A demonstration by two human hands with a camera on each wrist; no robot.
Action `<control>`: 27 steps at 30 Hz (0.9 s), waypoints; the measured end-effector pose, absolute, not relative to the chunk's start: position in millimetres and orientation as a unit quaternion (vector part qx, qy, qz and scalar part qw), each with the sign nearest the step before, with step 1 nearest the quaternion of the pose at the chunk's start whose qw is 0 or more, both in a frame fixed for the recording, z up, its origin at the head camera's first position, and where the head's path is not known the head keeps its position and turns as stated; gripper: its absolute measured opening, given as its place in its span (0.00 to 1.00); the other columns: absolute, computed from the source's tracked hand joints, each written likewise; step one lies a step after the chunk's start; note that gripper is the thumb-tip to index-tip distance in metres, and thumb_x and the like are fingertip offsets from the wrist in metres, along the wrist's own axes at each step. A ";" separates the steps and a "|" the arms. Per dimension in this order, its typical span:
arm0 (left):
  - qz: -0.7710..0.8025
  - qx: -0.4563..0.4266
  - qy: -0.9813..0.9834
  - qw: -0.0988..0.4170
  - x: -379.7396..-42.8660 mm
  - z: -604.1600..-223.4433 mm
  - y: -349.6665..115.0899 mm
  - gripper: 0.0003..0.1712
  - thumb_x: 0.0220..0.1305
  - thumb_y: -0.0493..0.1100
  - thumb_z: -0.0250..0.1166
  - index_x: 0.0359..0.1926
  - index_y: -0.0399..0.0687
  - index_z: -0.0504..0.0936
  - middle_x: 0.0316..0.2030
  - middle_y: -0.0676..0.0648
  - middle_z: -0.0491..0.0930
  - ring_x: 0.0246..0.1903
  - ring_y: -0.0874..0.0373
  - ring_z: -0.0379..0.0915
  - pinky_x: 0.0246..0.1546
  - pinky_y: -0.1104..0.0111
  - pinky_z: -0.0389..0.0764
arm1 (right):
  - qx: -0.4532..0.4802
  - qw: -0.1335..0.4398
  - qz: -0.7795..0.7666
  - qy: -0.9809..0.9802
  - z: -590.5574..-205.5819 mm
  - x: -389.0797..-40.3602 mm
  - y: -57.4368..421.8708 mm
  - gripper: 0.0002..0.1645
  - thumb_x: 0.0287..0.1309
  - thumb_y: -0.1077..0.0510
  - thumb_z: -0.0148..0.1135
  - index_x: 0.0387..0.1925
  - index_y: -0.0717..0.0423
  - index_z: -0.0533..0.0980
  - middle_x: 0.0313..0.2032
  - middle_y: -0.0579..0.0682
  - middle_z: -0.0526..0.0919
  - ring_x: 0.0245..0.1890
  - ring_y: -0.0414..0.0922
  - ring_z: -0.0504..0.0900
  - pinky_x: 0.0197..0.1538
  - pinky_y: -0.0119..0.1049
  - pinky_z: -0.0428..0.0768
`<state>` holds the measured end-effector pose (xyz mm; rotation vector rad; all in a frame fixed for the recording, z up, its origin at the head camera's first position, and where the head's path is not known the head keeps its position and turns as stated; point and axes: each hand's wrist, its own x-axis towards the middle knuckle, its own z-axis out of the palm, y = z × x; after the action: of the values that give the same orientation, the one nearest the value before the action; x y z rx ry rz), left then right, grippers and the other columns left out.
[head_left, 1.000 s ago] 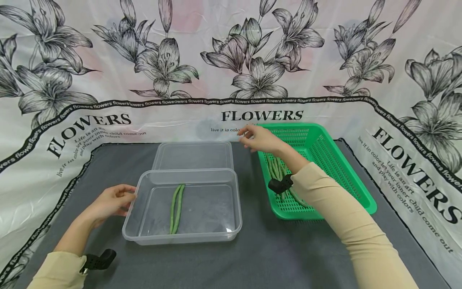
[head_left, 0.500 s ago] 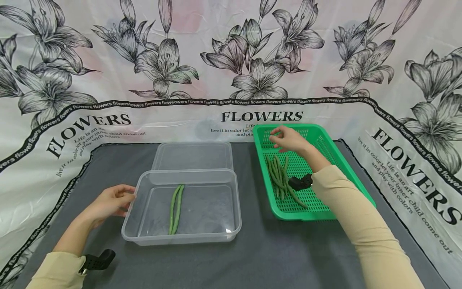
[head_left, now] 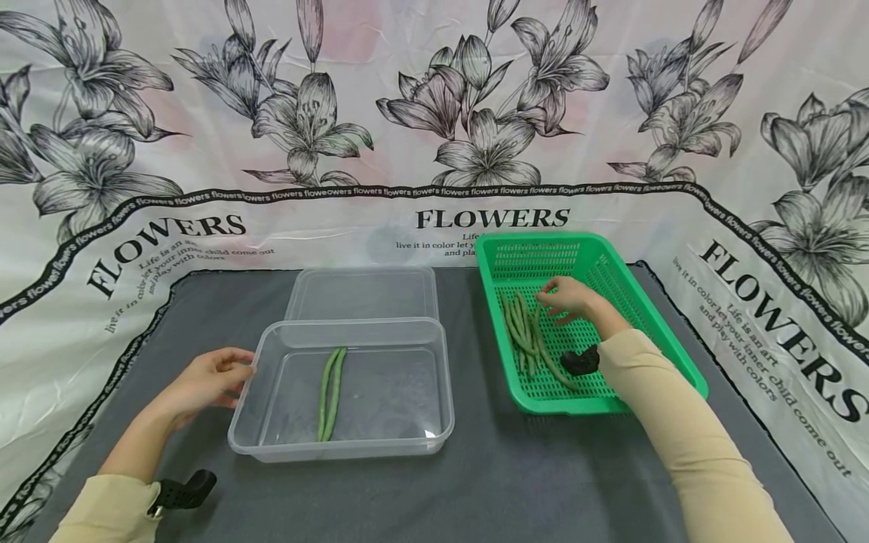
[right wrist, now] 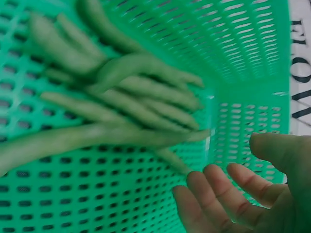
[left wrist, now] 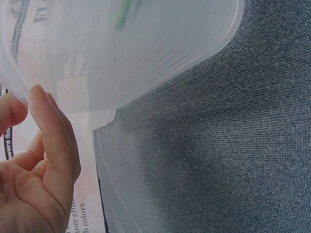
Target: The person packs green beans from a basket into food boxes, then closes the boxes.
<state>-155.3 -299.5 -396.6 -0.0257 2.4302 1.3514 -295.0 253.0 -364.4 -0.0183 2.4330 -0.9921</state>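
A clear plastic container (head_left: 400, 449) stands on the grey cloth, and two green beans (head_left: 331, 394) lie side by side in it. My left hand (head_left: 210, 383) pinches its left rim between thumb and forefinger; the left wrist view shows the fingertips (left wrist: 38, 94) at that rim. My right hand (head_left: 569, 298) is inside the green basket (head_left: 668, 369), just right of a loose pile of green beans (head_left: 519, 328). In the right wrist view its fingers are spread and relaxed beside the beans (right wrist: 146, 92), holding nothing.
A clear flat lid (head_left: 366, 292) lies behind the container. The basket stands to the container's right, with grey cloth (head_left: 468, 422) between them. Behind everything hangs a white flower-printed cloth (head_left: 366, 151).
My right hand has moved from above the basket's far left corner, right and toward me, down beside the bean pile. My left hand has stayed at the container's rim.
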 end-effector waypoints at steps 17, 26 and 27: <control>0.475 -0.009 0.862 0.179 -156.2 -397.5 -299.9 0.31 0.68 0.51 0.53 0.62 0.33 0.61 0.46 0.38 0.74 0.38 0.54 0.72 0.35 0.61 0.80 | -0.017 0.352 -0.281 0.893 -387.7 -281.6 259.4 0.16 0.67 0.54 0.46 0.43 0.64 0.71 0.36 0.58 0.74 0.39 0.51 0.79 0.38 0.41 0.82; 0.477 -0.005 0.860 0.178 -156.4 -397.2 -299.6 0.31 0.68 0.51 0.53 0.61 0.32 0.61 0.44 0.38 0.74 0.37 0.54 0.72 0.35 0.62 0.80 | -0.021 0.382 -0.246 0.891 -392.3 -281.3 257.3 0.11 0.66 0.54 0.48 0.36 0.58 0.71 0.35 0.55 0.73 0.36 0.47 0.79 0.35 0.39 0.82; 0.478 -0.005 0.860 0.178 -156.4 -397.2 -299.6 0.31 0.68 0.51 0.53 0.61 0.32 0.61 0.44 0.38 0.74 0.37 0.54 0.72 0.35 0.62 0.80 | -0.022 0.385 -0.240 0.891 -392.7 -281.2 256.5 0.11 0.66 0.54 0.48 0.33 0.56 0.70 0.34 0.55 0.73 0.36 0.47 0.79 0.35 0.39 0.82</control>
<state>-156.4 -299.6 -397.2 -0.0135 2.4334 1.3510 -281.2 256.5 -392.7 -0.0571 2.2688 -0.6110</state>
